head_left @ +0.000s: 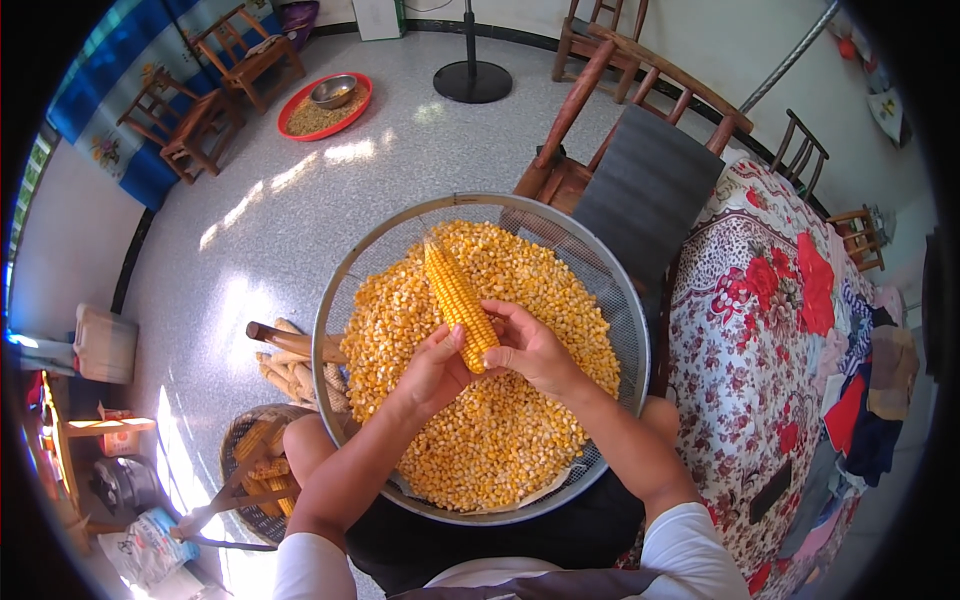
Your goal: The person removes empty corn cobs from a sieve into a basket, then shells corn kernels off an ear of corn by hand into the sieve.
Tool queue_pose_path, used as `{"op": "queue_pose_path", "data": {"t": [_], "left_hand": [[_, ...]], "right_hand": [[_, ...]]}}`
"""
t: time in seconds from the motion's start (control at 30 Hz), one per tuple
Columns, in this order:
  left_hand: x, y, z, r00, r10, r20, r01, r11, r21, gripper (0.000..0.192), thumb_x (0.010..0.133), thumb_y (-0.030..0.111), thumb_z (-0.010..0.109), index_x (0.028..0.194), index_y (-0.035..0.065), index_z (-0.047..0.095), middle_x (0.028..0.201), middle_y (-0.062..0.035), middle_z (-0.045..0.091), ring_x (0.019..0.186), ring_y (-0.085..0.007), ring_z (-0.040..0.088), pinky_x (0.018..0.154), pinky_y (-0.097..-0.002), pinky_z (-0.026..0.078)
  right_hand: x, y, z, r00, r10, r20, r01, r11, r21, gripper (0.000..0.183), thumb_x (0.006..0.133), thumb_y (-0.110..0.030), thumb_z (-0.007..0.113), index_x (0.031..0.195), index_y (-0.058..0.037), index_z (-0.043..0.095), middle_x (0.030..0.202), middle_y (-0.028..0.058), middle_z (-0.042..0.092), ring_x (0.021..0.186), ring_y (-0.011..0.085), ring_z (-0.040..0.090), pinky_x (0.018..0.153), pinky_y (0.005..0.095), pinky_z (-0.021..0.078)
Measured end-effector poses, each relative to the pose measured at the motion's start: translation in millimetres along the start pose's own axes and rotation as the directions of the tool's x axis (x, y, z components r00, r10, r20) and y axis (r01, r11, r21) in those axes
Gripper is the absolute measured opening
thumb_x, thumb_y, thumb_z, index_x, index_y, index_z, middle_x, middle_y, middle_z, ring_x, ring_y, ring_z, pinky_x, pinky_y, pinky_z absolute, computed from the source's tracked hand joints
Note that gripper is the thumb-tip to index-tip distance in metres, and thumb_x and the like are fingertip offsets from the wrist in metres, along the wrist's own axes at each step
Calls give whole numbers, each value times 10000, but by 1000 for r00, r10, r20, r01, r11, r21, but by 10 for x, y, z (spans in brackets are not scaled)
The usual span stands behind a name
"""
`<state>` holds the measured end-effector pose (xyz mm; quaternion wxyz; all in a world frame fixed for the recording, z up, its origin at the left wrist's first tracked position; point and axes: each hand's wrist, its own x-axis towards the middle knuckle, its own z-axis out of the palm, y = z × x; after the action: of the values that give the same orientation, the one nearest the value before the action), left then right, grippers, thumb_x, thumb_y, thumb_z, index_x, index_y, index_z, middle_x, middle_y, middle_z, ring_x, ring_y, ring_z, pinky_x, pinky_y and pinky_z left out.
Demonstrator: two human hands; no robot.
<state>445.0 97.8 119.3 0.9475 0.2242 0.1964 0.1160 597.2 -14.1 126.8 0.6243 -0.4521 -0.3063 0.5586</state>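
Observation:
Both hands hold one ear of dried yellow corn [455,296] above a large round mesh sieve [637,330]. My left hand [435,369] grips the lower left side of the ear, its thumb resting on the kernels. On the other side, my right hand [532,349] has its thumb at the blunt lower end and its fingers along the right side. The ear's narrow tip points away from me, and its visible rows look full. A broad heap of loose corn kernels [510,442] fills most of the sieve, which rests across my lap.
Left of the sieve lie bare cobs [289,371] and a wicker basket [229,442] with corn ears. A wooden chair [559,184] stands ahead, right of a red tray [281,124] on the floor. At right is a bed with a floral cover [720,390] and clothes [855,405].

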Motion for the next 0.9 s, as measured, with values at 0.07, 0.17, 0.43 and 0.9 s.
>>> {"op": "queue_pose_path", "data": {"t": [0.07, 0.17, 0.43, 0.9], "left_hand": [[8, -25, -58, 1000, 26, 1, -26, 998, 62, 483, 1005, 358, 523, 1376, 55, 462, 1319, -165, 571, 1212, -316, 574, 1025, -520, 476], [48, -61, -92, 998, 63, -9, -62, 992, 108, 490, 1003, 356, 523, 1385, 57, 451, 1318, -169, 570, 1209, -321, 576, 1021, -527, 477], [34, -26, -74, 999, 41, 36, -45, 994, 98, 560, 971, 427, 566, 1391, 76, 447, 1313, -147, 576, 1199, -301, 581, 1016, -524, 475], [17, -36, -11, 999, 44, 25, -46, 995, 88, 583, 930, 436, 636, 1374, 99, 465, 1305, -107, 575, 1230, -277, 557, 1054, -544, 435]], "right_hand": [[-2, -34, 30, 1000, 25, 13, -25, 1000, 10, 725, 881, -42, 708, 1495, -26, 322, 1231, 96, 550, 1118, 167, 565, 957, 310, 513], [-5, -26, 23, 999, 23, 32, -23, 1000, 12, 719, 881, -11, 685, 1499, -30, 319, 1229, 92, 550, 1120, 165, 563, 951, 307, 515], [-17, -15, 23, 994, -66, 84, 70, 996, -46, 692, 891, 8, 648, 1501, -38, 326, 1206, 78, 549, 1102, 151, 564, 944, 291, 513], [-19, -3, 10, 996, 48, 74, -66, 964, 257, 652, 890, 23, 595, 1486, -74, 348, 1244, 80, 504, 1156, 181, 524, 989, 334, 501]]}}
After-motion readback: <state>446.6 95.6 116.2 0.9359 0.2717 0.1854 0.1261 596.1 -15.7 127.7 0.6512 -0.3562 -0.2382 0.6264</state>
